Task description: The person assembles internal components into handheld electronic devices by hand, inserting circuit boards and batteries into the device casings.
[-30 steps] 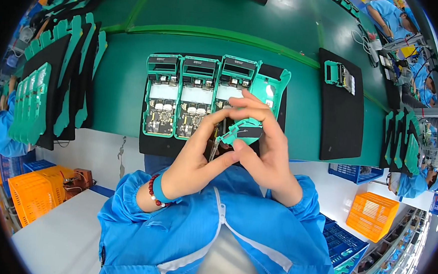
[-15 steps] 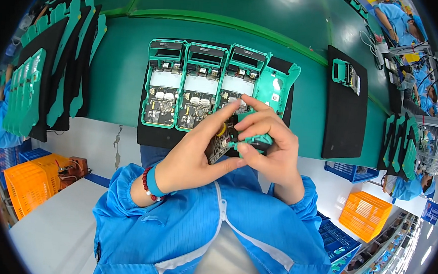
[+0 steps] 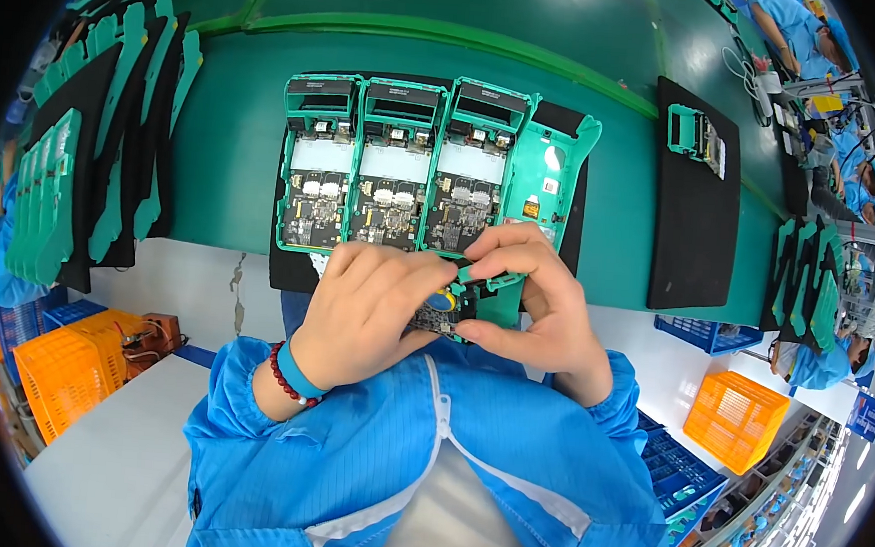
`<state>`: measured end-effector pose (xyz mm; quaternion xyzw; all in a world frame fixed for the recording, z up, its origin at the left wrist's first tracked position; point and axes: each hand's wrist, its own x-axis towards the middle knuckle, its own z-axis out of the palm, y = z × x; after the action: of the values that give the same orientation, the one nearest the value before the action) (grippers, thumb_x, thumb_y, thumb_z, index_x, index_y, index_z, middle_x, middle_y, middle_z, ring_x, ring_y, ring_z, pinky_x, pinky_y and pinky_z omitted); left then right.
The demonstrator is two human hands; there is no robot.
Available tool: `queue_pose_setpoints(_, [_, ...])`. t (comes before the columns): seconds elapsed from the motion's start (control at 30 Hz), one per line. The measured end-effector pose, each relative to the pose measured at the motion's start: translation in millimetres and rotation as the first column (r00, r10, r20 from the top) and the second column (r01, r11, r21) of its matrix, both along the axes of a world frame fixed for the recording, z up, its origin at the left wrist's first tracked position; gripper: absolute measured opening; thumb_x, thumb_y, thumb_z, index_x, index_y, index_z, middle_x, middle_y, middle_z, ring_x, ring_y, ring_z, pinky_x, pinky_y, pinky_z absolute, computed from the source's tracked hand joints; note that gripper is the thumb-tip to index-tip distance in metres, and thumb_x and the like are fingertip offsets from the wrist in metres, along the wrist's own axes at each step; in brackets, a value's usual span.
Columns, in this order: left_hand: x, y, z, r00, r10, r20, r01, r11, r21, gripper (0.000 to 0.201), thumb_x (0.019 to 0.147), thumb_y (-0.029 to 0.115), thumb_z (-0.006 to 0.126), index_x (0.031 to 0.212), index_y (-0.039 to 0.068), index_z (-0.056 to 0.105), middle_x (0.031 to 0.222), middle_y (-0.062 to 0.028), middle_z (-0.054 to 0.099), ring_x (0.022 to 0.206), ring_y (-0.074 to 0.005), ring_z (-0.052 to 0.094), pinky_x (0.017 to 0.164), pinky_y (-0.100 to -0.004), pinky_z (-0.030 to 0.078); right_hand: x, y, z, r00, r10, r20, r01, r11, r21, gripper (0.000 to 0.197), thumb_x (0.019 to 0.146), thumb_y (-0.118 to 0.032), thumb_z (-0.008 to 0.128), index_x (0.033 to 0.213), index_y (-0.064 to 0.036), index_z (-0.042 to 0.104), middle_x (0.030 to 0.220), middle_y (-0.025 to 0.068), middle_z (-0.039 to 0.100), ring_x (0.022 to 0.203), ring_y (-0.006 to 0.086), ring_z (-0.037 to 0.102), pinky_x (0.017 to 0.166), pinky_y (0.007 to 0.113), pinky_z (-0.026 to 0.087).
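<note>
Close to my chest, both hands grip a small circuit board (image 3: 433, 319) joined to a green plastic frame (image 3: 500, 280). A round yellow and blue part shows on the board. My left hand (image 3: 376, 295) closes on the board from the left, fingertips meeting near its top. My right hand (image 3: 541, 305) pinches the green frame and the board's edge between thumb and fingers. Beyond them lie three green housings (image 3: 316, 166) fitted with circuit boards, side by side. To their right sits an open green housing shell (image 3: 552, 170) without a board, its lower end hidden behind my right hand.
The housings rest on a black mat (image 3: 291, 273) on the green table (image 3: 230, 150). Another black mat (image 3: 696, 229) at right carries one green-framed board (image 3: 696, 139). Racks of green shells (image 3: 47, 184) stand at left. Orange crates (image 3: 736, 420) and a blue crate (image 3: 680, 479) are below.
My left fingers have curled over the board from a flatter, straighter pose. The board and green frame have turned in my hands, and the right fingers have shifted their hold.
</note>
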<state>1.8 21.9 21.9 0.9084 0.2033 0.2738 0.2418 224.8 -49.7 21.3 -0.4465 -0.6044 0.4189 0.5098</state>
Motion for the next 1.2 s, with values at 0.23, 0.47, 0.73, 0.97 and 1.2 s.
queue_pose_setpoints(0.23, [0.2, -10.3, -10.8, 0.997, 0.034, 0.072, -0.051, 0.963, 0.264, 0.052, 0.074, 0.017, 0.077, 0.123, 0.013, 0.061, 0.113, 0.0010, 0.067, 0.091, -0.0153, 0.062, 0.082, -0.0341, 0.043, 6.5, -7.7, -0.1, 0.995, 0.100, 0.011, -0.101, 0.991, 0.092, 0.038, 0.073, -0.006, 0.087, 0.109, -0.0103, 0.074, 0.118, 0.0136, 0.059, 0.108, 0.0264, 0.059, 0.092, 0.037, 0.049])
queue_pose_setpoints(0.47, [15.7, 7.2, 8.0, 0.995, -0.051, 0.083, 0.080, 0.914, -0.398, 0.080, 0.056, 0.014, 0.095, 0.128, 0.008, 0.058, 0.112, -0.0067, 0.065, 0.093, -0.0256, 0.063, 0.081, -0.0392, 0.048, 18.3, -15.0, 0.9, 0.998, -0.021, 0.060, 0.011, 0.986, 0.165, 0.072, 0.061, -0.031, 0.097, 0.126, -0.0134, 0.071, 0.156, 0.0250, 0.037, 0.140, 0.0437, 0.044, 0.112, 0.055, 0.040])
queue_pose_setpoints(0.73, [67.8, 13.0, -14.5, 0.864, -0.203, 0.460, 0.500, 0.257, -0.827, 0.043, 0.110, 0.030, 0.044, 0.135, -0.002, 0.058, 0.125, -0.0162, 0.063, 0.116, -0.0273, 0.060, 0.102, -0.0379, 0.045, 74.9, -32.6, 14.7, 0.895, -0.446, -0.003, 0.429, 0.859, 0.280, 0.055, 0.078, -0.042, 0.087, 0.109, 0.0002, 0.070, 0.111, 0.0171, 0.072, 0.113, 0.0347, 0.064, 0.098, 0.047, 0.050])
queue_pose_setpoints(0.97, [79.2, -12.1, -50.6, 0.998, 0.050, -0.031, -0.045, 0.987, 0.152, 0.034, 0.076, 0.007, 0.073, 0.110, 0.009, 0.071, 0.103, -0.0032, 0.061, 0.096, -0.0247, 0.058, 0.083, -0.0392, 0.044, 136.6, -20.0, 34.1, 0.626, -0.775, -0.084, 0.751, 0.570, 0.335, 0.026, 0.091, -0.009, 0.074, 0.112, 0.0055, 0.069, 0.104, 0.0077, 0.072, 0.094, 0.0130, 0.065, 0.086, 0.027, 0.050])
queue_pose_setpoints(1.2, [57.0, -24.8, -61.1, 0.993, -0.062, 0.104, 0.042, 0.981, 0.188, 0.025, 0.073, 0.011, 0.074, 0.098, 0.009, 0.072, 0.100, -0.0012, 0.062, 0.087, -0.0193, 0.059, 0.077, -0.0346, 0.043, 97.7, 17.2, 53.4, 0.693, -0.418, 0.587, 0.266, 0.906, 0.331, 0.041, 0.063, -0.013, 0.095, 0.095, 0.0012, 0.074, 0.094, 0.0111, 0.071, 0.090, 0.0244, 0.066, 0.078, 0.033, 0.052])
